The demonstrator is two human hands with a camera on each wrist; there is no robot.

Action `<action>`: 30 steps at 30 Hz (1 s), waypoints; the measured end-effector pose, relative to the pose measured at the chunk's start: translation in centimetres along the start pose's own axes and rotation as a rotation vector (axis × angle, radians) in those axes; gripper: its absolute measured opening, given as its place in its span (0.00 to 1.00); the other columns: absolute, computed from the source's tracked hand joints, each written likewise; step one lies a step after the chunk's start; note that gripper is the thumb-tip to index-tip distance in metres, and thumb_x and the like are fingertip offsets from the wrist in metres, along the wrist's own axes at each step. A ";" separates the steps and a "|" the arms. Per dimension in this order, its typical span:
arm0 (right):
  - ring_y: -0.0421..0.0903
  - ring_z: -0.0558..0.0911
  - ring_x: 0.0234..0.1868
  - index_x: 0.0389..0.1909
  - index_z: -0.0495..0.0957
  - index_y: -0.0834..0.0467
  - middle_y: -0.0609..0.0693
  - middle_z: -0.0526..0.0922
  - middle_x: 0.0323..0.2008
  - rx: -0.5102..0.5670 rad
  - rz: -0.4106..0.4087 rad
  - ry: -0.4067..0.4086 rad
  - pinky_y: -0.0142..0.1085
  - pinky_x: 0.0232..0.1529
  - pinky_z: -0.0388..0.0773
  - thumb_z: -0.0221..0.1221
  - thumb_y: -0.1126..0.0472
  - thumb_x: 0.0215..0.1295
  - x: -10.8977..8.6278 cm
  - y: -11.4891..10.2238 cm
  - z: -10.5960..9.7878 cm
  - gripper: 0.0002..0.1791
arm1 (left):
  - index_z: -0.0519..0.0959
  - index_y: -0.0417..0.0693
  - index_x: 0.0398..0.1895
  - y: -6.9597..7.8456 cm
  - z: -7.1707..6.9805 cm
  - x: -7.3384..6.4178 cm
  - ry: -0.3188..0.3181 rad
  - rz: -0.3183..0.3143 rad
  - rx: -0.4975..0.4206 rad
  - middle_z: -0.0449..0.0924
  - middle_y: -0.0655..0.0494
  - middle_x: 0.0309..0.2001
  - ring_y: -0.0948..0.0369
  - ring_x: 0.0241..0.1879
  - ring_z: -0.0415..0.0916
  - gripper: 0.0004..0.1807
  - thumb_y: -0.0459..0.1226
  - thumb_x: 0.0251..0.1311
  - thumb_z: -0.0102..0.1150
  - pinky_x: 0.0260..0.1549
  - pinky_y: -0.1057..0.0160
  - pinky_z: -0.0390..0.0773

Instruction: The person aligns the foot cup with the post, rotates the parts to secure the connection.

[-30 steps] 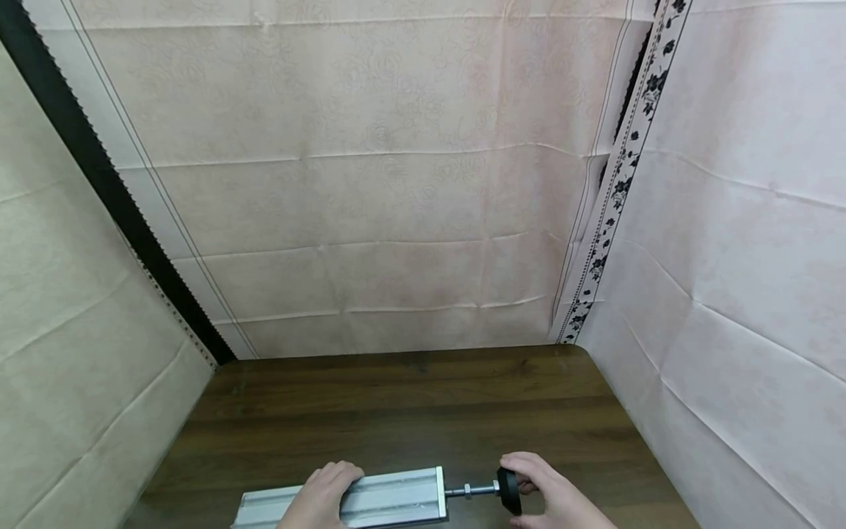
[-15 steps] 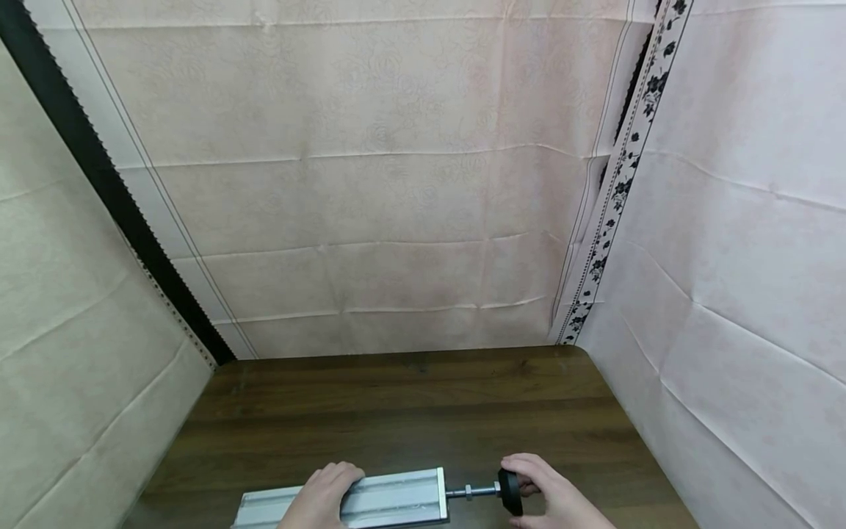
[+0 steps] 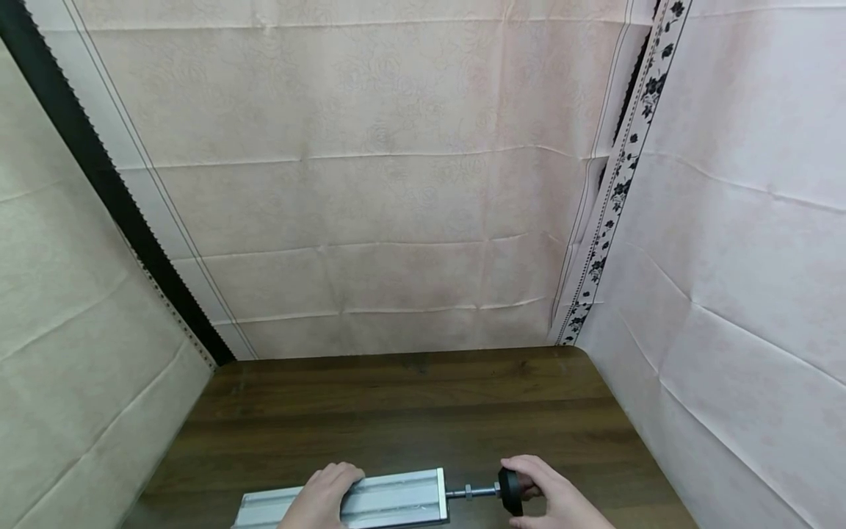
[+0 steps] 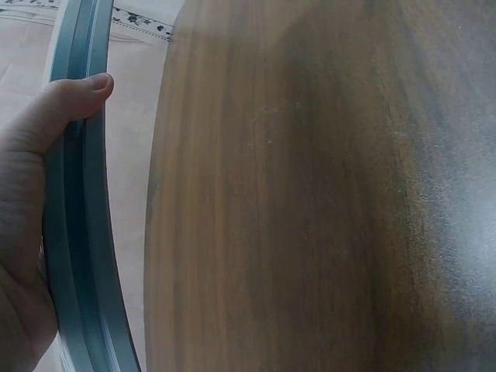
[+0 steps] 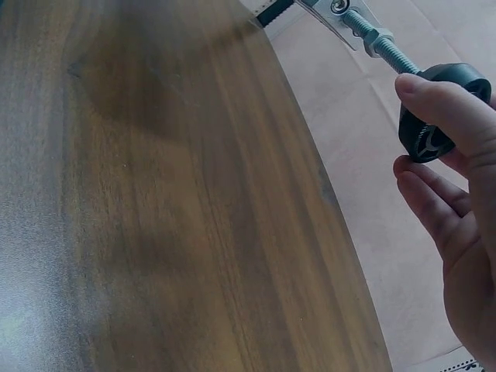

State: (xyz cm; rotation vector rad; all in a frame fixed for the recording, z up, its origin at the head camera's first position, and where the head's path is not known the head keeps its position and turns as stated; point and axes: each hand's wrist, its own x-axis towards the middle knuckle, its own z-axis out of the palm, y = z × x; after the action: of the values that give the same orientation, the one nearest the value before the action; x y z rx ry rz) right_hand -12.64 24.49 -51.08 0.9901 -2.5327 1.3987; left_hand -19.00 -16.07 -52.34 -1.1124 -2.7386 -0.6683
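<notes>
A silver aluminium profile (image 3: 396, 499) lies crosswise at the bottom of the head view, close over the near part of the table. My left hand (image 3: 319, 496) grips it around the middle; in the left wrist view the thumb (image 4: 97, 82) curls over its grooved side. From the profile's right end plate sticks a threaded rod (image 5: 397, 54) with a hex nut (image 5: 378, 41). A black levelling foot (image 3: 510, 492) sits on the rod's outer end. Thumb and fingers of my right hand (image 3: 558, 496) pinch this foot by its rim (image 5: 457, 75).
The dark wood table (image 3: 410, 411) has a rounded far right corner. Pale creased cloth walls enclose it at the back (image 3: 396, 191), left (image 3: 79, 353) and right (image 3: 740, 235). A black strip (image 3: 125, 198) runs down the left back corner, a floral border (image 3: 615, 191) down the right.
The right fingers behind the black foot have shifted slightly. The profile and my left hand keep their place.
</notes>
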 end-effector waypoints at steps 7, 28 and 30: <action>0.36 0.78 0.39 0.63 0.63 0.54 0.48 0.70 0.50 -0.013 -0.019 0.027 0.34 0.34 0.77 0.69 0.59 0.52 0.1 -0.3 0.0 0.38 | 0.75 0.47 0.47 0.0 -0.1 0.0 -0.007 0.005 -0.007 0.75 0.60 0.44 0.64 0.42 0.69 0.43 0.68 0.33 0.66 0.36 0.59 0.70; 0.38 0.74 0.33 0.64 0.64 0.53 0.50 0.72 0.39 0.158 0.202 -0.028 0.32 0.31 0.74 0.65 0.61 0.56 -0.2 0.0 -0.4 0.34 | 0.76 0.47 0.46 0.0 0.0 0.3 -0.012 0.012 0.002 0.75 0.60 0.43 0.64 0.42 0.69 0.42 0.68 0.34 0.66 0.36 0.59 0.70; 0.38 0.74 0.33 0.63 0.64 0.52 0.51 0.72 0.38 0.166 0.223 -0.033 0.32 0.31 0.74 0.66 0.60 0.56 -0.1 -0.1 -0.5 0.34 | 0.76 0.47 0.46 0.0 0.0 0.3 -0.004 0.016 0.008 0.75 0.60 0.43 0.64 0.41 0.69 0.42 0.68 0.34 0.66 0.35 0.59 0.70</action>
State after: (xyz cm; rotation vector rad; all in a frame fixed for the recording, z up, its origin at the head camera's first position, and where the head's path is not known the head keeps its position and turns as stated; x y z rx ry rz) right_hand -12.60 24.89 -50.83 0.7763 -2.6554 1.6893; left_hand -19.18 -15.85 -52.29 -1.1347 -2.7303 -0.6537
